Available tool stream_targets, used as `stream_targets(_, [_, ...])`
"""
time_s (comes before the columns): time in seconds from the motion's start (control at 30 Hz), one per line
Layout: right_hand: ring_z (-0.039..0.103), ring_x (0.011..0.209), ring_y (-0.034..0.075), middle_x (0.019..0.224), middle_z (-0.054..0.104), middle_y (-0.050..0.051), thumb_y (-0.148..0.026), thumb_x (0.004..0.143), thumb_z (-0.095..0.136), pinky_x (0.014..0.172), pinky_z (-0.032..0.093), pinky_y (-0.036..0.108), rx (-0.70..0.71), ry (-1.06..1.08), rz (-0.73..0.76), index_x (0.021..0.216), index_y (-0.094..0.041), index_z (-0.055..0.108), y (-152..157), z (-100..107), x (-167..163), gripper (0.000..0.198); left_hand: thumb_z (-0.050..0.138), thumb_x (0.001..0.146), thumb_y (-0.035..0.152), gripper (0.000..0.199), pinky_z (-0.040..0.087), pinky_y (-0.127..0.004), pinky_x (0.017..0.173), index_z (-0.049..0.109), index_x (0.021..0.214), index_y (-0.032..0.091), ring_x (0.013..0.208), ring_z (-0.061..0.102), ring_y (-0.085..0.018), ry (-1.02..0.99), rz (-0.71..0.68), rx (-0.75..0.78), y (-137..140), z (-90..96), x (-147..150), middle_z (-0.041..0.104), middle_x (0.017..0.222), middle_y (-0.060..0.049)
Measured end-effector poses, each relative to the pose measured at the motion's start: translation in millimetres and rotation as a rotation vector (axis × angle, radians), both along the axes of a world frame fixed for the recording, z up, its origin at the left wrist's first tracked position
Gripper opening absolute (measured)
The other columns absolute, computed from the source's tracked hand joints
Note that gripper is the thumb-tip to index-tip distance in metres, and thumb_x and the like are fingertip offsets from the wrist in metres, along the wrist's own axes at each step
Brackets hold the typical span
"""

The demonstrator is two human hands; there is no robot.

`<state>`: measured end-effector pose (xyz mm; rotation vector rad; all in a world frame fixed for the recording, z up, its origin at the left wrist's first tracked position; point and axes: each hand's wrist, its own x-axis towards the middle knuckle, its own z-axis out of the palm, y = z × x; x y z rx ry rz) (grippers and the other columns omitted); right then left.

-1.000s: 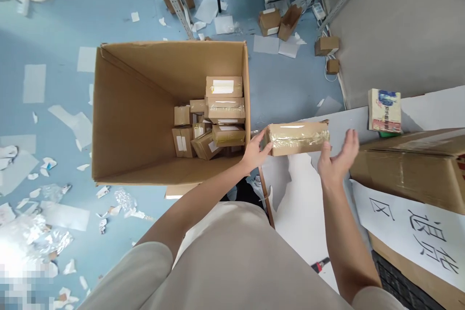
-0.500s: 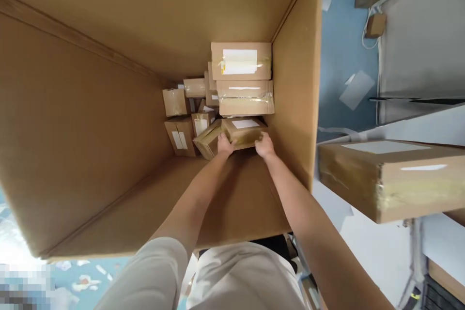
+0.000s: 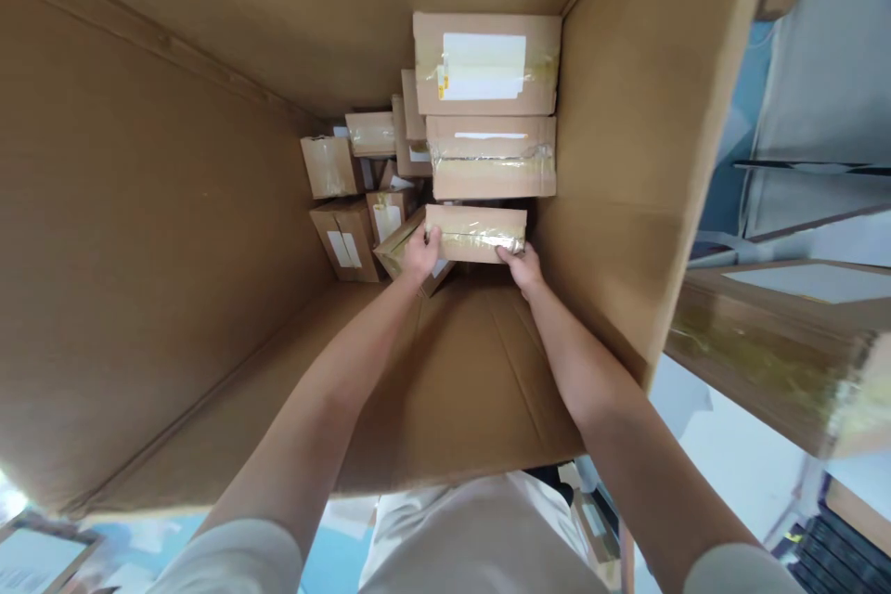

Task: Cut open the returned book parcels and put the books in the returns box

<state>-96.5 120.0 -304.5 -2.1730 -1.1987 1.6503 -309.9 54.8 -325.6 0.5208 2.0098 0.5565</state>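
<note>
Floor: blue floor (image 3: 185, 543) with pale scraps, showing at lower left below the big carton's edge.
Big carton: the open big carton (image 3: 160, 204) fills most of the view, its brown walls around the smaller boxes and both hands.
Left-side parcels: a small taped box (image 3: 327, 167) sits above a box with two white strips (image 3: 334, 227); just right of them are a shallow box (image 3: 372, 132) and an upright box with a pale label (image 3: 387, 221).
Leaning box: a tilted box (image 3: 396, 252), partly hidden behind the left hand.
Left hand: the left hand (image 3: 421, 252) is curled around the left end of the held box, thumb against its front.
Held box: the held box (image 3: 473, 236), clear tape shining along its seam, is inside the carton, gripped at both ends.
Larger parcels: a box with a big white label (image 3: 484, 65) and a seamed box (image 3: 494, 172), one beyond the other, both near the carton's right wall.
Right hand: the right hand (image 3: 523, 265) grips the held box's lower right corner, thumb in front.
Outside, right: a blurred large parcel (image 3: 758, 362) by a white tabletop (image 3: 738, 445).
</note>
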Motion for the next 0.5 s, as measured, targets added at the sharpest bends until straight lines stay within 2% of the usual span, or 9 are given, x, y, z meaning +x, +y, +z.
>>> stream_targets(0.07, [0.065, 0.105, 0.022, 0.116, 0.068, 0.013, -0.035, 0.07, 0.071, 0.096, 0.047, 0.039, -0.003, -0.065, 0.053, 0.115, -0.016, 0.057, -6.9, 26.8, -6.5, 0.05, 0.05, 0.088, 0.051, 0.049, 0.044, -0.041, 0.096, 0.06, 0.123, 0.018, 0.108, 0.062, -0.029, 0.008, 0.029, -0.006, -12.5, 27.1, -0.7, 0.068, 0.114, -0.012])
stream_targets(0.17, [0.063, 0.108, 0.024, 0.117, 0.068, 0.012, -0.038, 0.074, 0.067, 0.098, 0.046, 0.041, 0.03, -0.126, 0.173, 0.119, -0.017, 0.057, -15.2, 81.6, -15.8, 0.05, 0.053, 0.085, 0.051, 0.048, 0.045, -0.037, 0.095, 0.061, 0.121, 0.019, 0.105, 0.063, -0.025, 0.037, 0.069, 0.056, -28.9, 85.1, -8.8, 0.069, 0.111, -0.01])
stream_targets(0.27, [0.063, 0.11, 0.026, 0.116, 0.068, 0.011, -0.04, 0.079, 0.061, 0.097, 0.046, 0.042, 0.122, -0.082, 0.303, 0.123, -0.019, 0.056, -20.2, 151.5, -20.5, 0.049, 0.051, 0.086, 0.05, 0.049, 0.047, -0.033, 0.09, 0.06, 0.122, 0.019, 0.099, 0.064, -0.023, 0.07, 0.089, 0.182, -41.1, 159.9, -20.7, 0.069, 0.11, -0.008])
stream_targets(0.37, [0.064, 0.105, 0.029, 0.112, 0.07, 0.01, -0.042, 0.083, 0.057, 0.093, 0.048, 0.045, 0.249, -0.022, 0.398, 0.128, -0.022, 0.054, -25.6, 231.7, -19.7, 0.05, 0.049, 0.086, 0.052, 0.05, 0.049, -0.031, 0.08, 0.061, 0.119, 0.018, 0.088, 0.064, -0.021, 0.132, 0.049, 0.315, -55.9, 242.8, -27.9, 0.07, 0.104, -0.007])
stream_targets(0.5, [0.065, 0.099, 0.026, 0.119, 0.065, 0.01, -0.043, 0.084, 0.056, 0.086, 0.053, 0.043, 0.513, 0.13, 0.38, 0.138, -0.023, 0.043, -31.9, 339.0, -8.3, 0.059, 0.054, 0.082, 0.054, 0.047, 0.048, -0.028, 0.072, 0.065, 0.104, 0.015, 0.081, 0.061, -0.02, 0.325, 0.099, 0.509, -81.9, 344.0, -22.9, 0.066, 0.09, -0.006])
